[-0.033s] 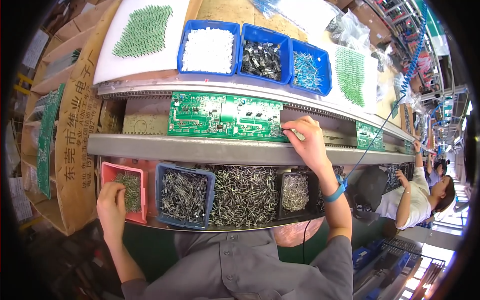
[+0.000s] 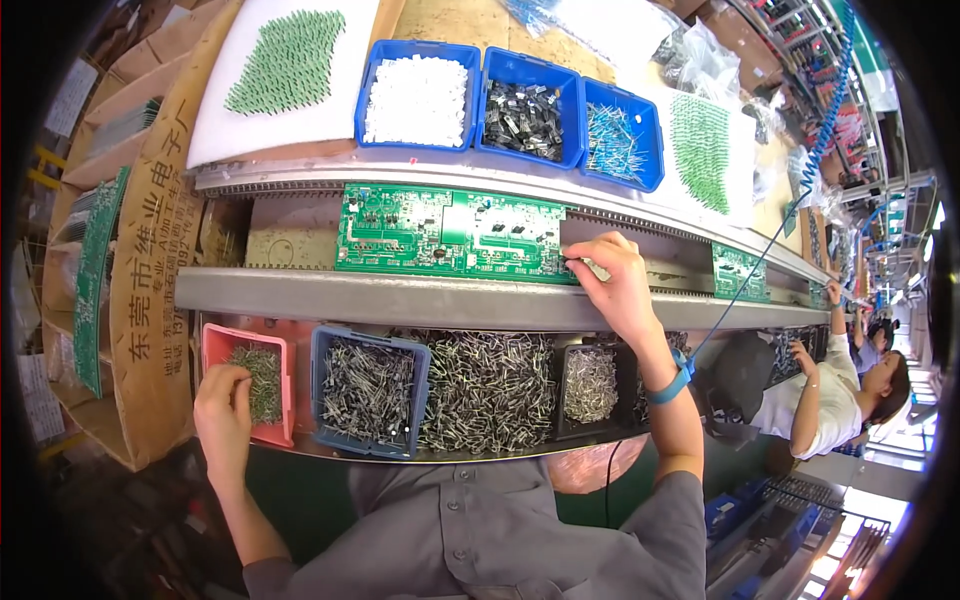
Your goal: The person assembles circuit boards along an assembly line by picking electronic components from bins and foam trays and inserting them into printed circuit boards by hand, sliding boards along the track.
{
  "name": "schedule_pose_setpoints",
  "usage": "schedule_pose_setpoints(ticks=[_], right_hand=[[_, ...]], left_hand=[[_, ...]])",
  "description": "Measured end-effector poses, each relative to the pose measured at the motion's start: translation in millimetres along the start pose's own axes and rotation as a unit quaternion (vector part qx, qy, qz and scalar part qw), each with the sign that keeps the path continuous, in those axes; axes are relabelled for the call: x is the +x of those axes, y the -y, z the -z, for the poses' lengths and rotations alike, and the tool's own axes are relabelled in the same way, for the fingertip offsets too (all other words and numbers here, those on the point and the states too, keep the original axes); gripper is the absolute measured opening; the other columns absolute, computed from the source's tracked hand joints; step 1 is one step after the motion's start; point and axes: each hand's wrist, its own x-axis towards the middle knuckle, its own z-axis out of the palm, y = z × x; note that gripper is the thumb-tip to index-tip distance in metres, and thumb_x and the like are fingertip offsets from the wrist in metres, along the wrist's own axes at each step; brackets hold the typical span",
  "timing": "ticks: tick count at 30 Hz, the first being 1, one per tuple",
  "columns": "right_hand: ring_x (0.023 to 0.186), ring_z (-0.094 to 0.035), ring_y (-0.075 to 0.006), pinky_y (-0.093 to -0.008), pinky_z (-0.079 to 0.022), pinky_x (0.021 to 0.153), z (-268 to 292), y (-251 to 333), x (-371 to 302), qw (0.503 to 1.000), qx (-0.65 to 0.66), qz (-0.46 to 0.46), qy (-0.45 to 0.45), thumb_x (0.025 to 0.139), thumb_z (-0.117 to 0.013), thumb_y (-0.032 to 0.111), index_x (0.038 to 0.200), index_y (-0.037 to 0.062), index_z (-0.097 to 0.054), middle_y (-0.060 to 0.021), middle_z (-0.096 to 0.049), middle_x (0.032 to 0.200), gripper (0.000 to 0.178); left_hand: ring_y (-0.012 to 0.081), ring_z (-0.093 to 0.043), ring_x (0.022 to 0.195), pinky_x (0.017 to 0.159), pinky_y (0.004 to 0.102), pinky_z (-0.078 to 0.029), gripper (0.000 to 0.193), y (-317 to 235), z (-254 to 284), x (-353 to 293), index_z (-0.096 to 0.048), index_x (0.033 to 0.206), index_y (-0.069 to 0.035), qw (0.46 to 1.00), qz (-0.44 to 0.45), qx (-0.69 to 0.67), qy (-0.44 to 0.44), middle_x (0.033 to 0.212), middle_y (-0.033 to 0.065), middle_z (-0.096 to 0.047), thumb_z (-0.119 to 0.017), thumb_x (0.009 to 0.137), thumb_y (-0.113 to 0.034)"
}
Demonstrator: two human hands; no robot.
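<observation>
A green circuit board (image 2: 455,235), dotted with small parts, lies across the two metal rails. At its right end my right hand (image 2: 615,280) is closed in a pinch, fingertips right at the board's edge; anything between them is too small to make out. A blue band (image 2: 672,380) circles that wrist. My left hand (image 2: 224,415) is at the left wall of the pink bin (image 2: 290,395), thumb and fingers drawn together over small thin-legged components (image 2: 256,380). What those fingers pinch, if anything, cannot be seen.
Nearby stand a blue-grey bin (image 2: 370,390), a heap of metal-legged parts (image 2: 487,390) and a black bin (image 2: 570,428). Beyond the rails (image 2: 400,298) are blue bins (image 2: 418,148). A coiled blue cord (image 2: 828,110) hangs at right. A co-worker (image 2: 835,405) sits farther right.
</observation>
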Motion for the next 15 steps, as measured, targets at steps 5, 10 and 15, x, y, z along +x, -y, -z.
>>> schedule_pose_setpoints(ticks=[5, 10, 15], right_hand=[[0.084, -0.059, -0.0215, -0.0336, -0.04, 0.082, -1.0, -1.0, -0.2, 1.0, 0.001, -0.004, -0.002, 0.075, -0.072, 0.003, 0.091, 0.0076, -0.071, -0.0051, -0.066, 0.081, 0.017], [0.084, -0.059, -0.0213, -0.0333, -0.04, 0.082, -1.5, -1.8, 0.2, 1.0, 0.006, -0.001, -0.005, 0.075, -0.072, 0.003, 0.091, 0.008, -0.071, -0.0048, -0.066, 0.082, 0.017], [0.084, -0.059, -0.021, -0.0333, -0.04, 0.082, -1.8, -0.8, 0.5, 1.0, -0.006, 0.009, -0.003, 0.075, -0.072, 0.003, 0.091, 0.0082, -0.071, -0.0049, -0.067, 0.082, 0.017]], left_hand=[[0.0307, -0.057, 0.072, 0.065, 0.0357, -0.046, 0.009, 2.1, -2.3, -2.3, -0.058, 0.086, 0.003, 0.999, 0.023, -0.013, 0.021, 0.082, 0.0154, -0.056, -0.061, 0.078, 0.007], [0.0265, -0.055, 0.065, 0.06, 0.0335, -0.044, 0.008, 3.3, -2.2, -2.6, -0.057, 0.083, 0.004, 1.0, -0.001, 0.0, 0.023, 0.08, 0.0141, -0.055, -0.06, 0.078, 0.008], [0.0256, -0.054, 0.065, 0.06, 0.0328, -0.044, 0.007, -4.5, 0.9, -2.5, -0.056, 0.084, 0.003, 0.998, 0.032, -0.037, 0.028, 0.08, 0.0134, -0.054, -0.059, 0.079, 0.008]])
